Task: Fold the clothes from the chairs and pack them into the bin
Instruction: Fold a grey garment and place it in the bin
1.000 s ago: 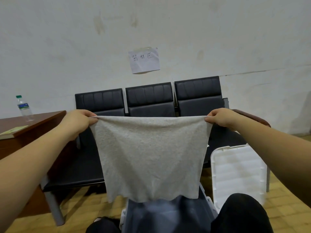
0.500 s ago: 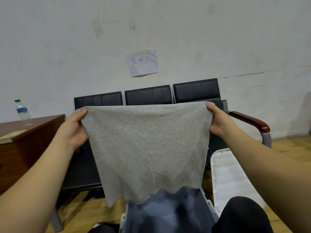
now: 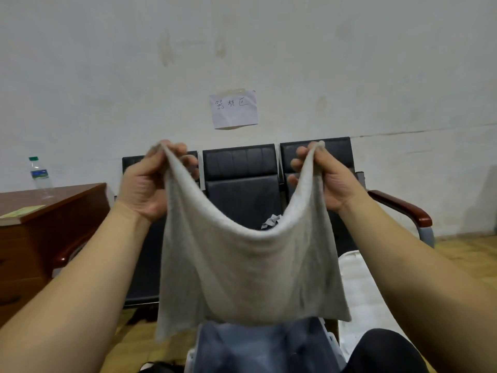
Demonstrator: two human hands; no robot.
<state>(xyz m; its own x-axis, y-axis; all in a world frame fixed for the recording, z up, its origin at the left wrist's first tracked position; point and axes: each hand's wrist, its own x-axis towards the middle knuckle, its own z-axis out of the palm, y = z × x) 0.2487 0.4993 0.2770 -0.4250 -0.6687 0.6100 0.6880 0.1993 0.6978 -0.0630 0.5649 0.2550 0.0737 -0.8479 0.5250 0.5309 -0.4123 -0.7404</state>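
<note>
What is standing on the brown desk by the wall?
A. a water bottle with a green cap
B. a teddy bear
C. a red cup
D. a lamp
A: a clear water bottle with a green cap stands on the brown desk at the left, beyond the left hand, which holds up one corner of the grey cloth.

Grey cloth held up by top corners, top edge sagging.

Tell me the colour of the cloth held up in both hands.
Light grey, plain and unpatterned cloth; shown in the head view.
</note>
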